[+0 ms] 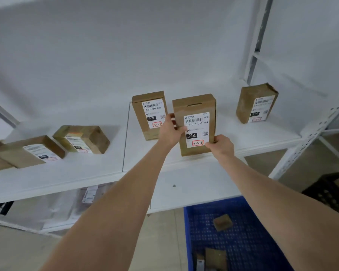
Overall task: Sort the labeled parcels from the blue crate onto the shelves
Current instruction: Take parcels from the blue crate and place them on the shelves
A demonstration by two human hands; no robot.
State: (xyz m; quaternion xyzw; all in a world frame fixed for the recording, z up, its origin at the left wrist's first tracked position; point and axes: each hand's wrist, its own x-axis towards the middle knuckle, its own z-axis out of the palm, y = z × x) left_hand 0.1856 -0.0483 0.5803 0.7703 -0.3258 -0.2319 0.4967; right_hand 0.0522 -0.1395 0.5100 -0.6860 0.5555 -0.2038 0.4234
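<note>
Brown parcels (194, 124) with white labels (197, 130), white shelf (86, 173), perforated blue crate (243, 241)

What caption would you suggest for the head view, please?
Left hand and right hand hold parcel 3-3-7 upright on the white shelf.

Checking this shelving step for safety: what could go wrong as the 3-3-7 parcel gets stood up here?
The 3-3-7 parcel, upright near the shelf edge, may tip forward when the left hand and right hand release it, dropping toward the blue crate. The left hand is close beside the 060 parcel; withdrawing might knock that over.
</note>
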